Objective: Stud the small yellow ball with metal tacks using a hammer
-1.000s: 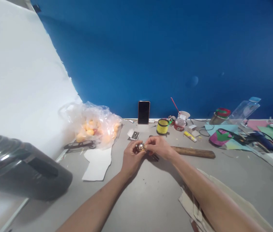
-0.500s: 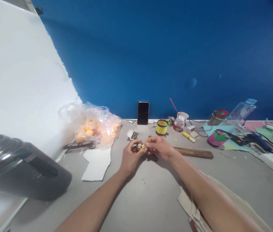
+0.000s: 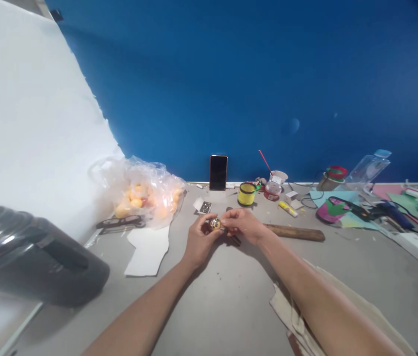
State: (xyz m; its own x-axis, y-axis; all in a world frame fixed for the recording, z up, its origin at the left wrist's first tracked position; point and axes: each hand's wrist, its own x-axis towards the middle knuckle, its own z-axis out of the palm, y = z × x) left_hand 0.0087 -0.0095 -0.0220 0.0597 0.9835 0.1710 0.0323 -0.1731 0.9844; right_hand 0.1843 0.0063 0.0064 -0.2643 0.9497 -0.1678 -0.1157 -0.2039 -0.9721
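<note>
Between thumb and fingers, my left hand [image 3: 198, 242] grips a small orange-yellow ball [image 3: 215, 224] dotted with shiny metal studs. The fingertips of my right hand [image 3: 244, 225] are pinched together at the ball's right side. Whatever they hold is too small to make out. Just behind the hands lies a small open white box [image 3: 205, 207] full of little shiny metal pieces. Under the right hand, a dark object [image 3: 234, 241] on the table is partly hidden. A wooden stick [image 3: 296, 232] extends to the right from behind that hand.
At left stand a clear bag [image 3: 146, 193] of orange balls and a large dark bottle [image 3: 42, 257]. Glasses [image 3: 122, 222] and torn white paper [image 3: 147, 254] lie nearby. A phone [image 3: 218, 172] leans on the wall. Right are a yellow cup [image 3: 246, 195], a glue stick [image 3: 288, 208] and cloth [image 3: 290, 316].
Both hands stay almost in place around the ball. The ball looks slightly turned in the left fingers, and the whole view has shifted a little.
</note>
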